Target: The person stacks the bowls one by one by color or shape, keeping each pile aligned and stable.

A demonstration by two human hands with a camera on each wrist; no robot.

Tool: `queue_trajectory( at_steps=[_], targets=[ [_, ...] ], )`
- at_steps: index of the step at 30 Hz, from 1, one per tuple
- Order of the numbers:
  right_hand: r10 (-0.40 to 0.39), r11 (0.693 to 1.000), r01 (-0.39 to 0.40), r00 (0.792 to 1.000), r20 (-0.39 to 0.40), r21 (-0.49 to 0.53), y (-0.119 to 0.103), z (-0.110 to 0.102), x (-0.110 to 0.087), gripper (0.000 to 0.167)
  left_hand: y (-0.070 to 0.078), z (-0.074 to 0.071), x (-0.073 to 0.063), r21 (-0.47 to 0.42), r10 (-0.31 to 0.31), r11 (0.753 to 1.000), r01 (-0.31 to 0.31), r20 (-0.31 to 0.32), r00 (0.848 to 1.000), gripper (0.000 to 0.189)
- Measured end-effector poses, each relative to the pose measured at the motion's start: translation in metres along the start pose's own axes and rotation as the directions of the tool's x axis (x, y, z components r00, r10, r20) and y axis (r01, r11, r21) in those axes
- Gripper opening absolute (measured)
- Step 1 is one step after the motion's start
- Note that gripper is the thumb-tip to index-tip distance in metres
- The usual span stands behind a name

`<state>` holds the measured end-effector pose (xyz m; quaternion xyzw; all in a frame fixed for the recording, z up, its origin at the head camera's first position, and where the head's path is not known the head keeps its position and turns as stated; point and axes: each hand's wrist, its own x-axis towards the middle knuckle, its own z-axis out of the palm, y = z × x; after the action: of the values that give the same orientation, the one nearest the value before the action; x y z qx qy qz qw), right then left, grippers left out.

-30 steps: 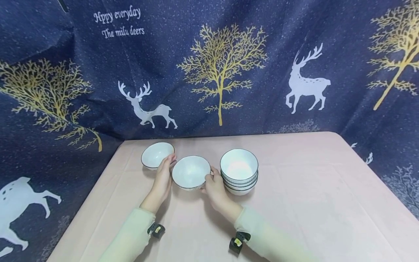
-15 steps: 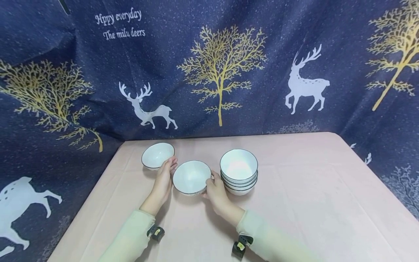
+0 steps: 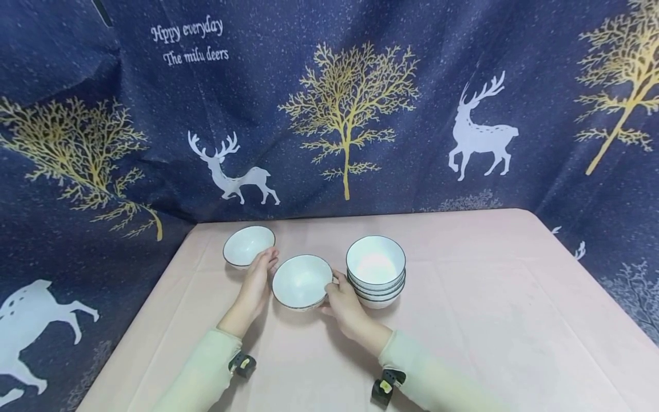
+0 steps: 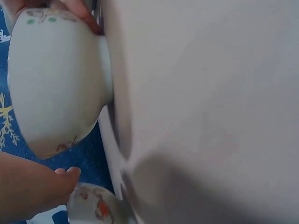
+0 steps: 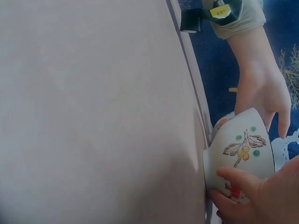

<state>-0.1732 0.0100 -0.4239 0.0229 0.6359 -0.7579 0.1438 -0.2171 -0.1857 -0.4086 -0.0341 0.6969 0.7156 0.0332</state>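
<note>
My right hand (image 3: pixel 347 306) holds a white bowl (image 3: pixel 302 281) with a thin dark rim by its right side, thumb near the rim and fingers against the outer wall. Painted leaves and berries decorate the outside of this bowl (image 5: pixel 247 149) in the right wrist view. My left hand (image 3: pixel 253 289) has its fingers extended between that bowl and a second white bowl (image 3: pixel 249 246) at the far left. In the left wrist view, a gap separates my left hand (image 4: pixel 35 189) from the held bowl (image 4: pixel 56 88). Whether the held bowl's foot touches the table I cannot tell.
A stack of several matching bowls (image 3: pixel 376 260) stands just right of my right hand. Pink cloth covers the table (image 3: pixel 489 303). Behind it hangs a dark blue curtain (image 3: pixel 401 194) printed with deer and trees.
The held bowl has come slightly nearer to me and lower, and my right forearm has shifted a little right. My left hand, the far-left bowl and the stack stay nearly where they were.
</note>
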Motion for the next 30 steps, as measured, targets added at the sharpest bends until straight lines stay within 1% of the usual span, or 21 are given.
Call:
queue_trajectory(
  at_steps=[4,8,10,11,16,19,22,24,27,29,30],
  targets=[
    [0.013,1.000,-0.014,1.000,0.019,0.024,-0.001,-0.002,-0.001,0.057,0.009,-0.005,0.002,0.066,-0.015,0.998,0.015,-0.005,1.000,0.054],
    [0.017,0.999,-0.017,1.000,0.024,0.029,-0.001,-0.003,-0.001,0.057,0.019,-0.011,0.004,0.034,-0.027,0.999,0.027,-0.023,0.999,0.052],
    [0.015,1.000,-0.015,1.000,0.024,0.021,0.000,-0.003,0.000,0.056,0.024,-0.015,0.007,0.006,-0.019,1.000,0.019,-0.042,0.999,0.051],
    [0.013,1.000,-0.014,1.000,0.023,0.023,0.000,-0.002,-0.001,0.056,0.026,-0.017,0.008,0.008,-0.013,1.000,0.013,-0.051,0.999,0.051],
    [0.010,0.999,-0.011,1.000,0.023,0.040,0.001,-0.002,0.000,0.057,0.036,-0.031,0.016,0.055,0.030,0.998,-0.024,-0.118,0.993,0.048],
    [0.013,0.999,-0.014,1.000,0.025,0.048,0.001,-0.002,0.001,0.057,0.040,-0.044,0.021,0.077,0.064,0.996,-0.051,-0.176,0.982,0.049],
    [0.016,0.999,-0.017,1.000,0.021,0.050,0.001,-0.001,0.001,0.057,0.043,-0.058,0.025,0.092,0.082,0.994,-0.063,-0.230,0.970,0.049],
    [0.018,0.999,-0.018,1.000,0.015,0.046,0.001,-0.001,0.001,0.057,0.043,-0.067,0.027,0.111,0.076,0.993,-0.049,-0.260,0.963,0.051],
    [0.019,0.999,-0.019,1.000,0.006,0.048,0.001,0.000,0.001,0.057,0.042,-0.077,0.030,0.113,0.058,0.993,-0.024,-0.307,0.950,0.053],
    [0.020,0.998,-0.020,1.000,0.007,0.055,0.001,0.001,0.001,0.057,0.040,-0.083,0.031,0.094,0.016,0.995,0.017,-0.339,0.941,0.054],
    [0.019,0.998,-0.020,1.000,0.009,0.061,0.001,0.001,0.000,0.057,0.039,-0.086,0.032,0.083,0.004,0.996,0.028,-0.356,0.934,0.053]
  ],
)
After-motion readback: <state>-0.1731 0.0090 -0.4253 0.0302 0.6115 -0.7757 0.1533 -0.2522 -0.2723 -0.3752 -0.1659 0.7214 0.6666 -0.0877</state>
